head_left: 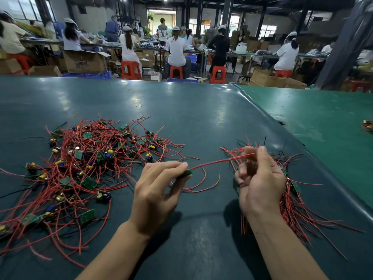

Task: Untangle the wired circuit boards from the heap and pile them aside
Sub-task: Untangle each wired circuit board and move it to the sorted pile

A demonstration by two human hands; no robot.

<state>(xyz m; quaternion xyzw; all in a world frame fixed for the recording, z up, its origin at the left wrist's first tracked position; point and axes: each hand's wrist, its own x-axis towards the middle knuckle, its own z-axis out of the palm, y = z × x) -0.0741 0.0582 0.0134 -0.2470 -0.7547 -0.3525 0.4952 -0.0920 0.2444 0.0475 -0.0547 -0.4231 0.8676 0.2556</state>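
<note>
Board (pixel 184 172) pinched in left hand (pixel 155 190) right of heap (pixel 80 162), red lead (pixel 218 162) drawn taut to right hand (pixel 260 178) gripping sorted bundle (pixel 292 199), probably freeing wire before piling.

The hall is dim overall, lit from ceiling lamps and from a bright, washed-out doorway (pixel 161 19) at the far end. Pale patches of glare lie on the glossy dark teal bench cover (pixel 191 110). Soft dark shadows fall on the cover beneath both forearms and beside the left hand (pixel 155 190) and right hand (pixel 260 178). The wide lens bends pillars and the bench edge near the frame sides. The seated workers behind look soft, and thin red wires at the lower corners smear slightly.
</note>
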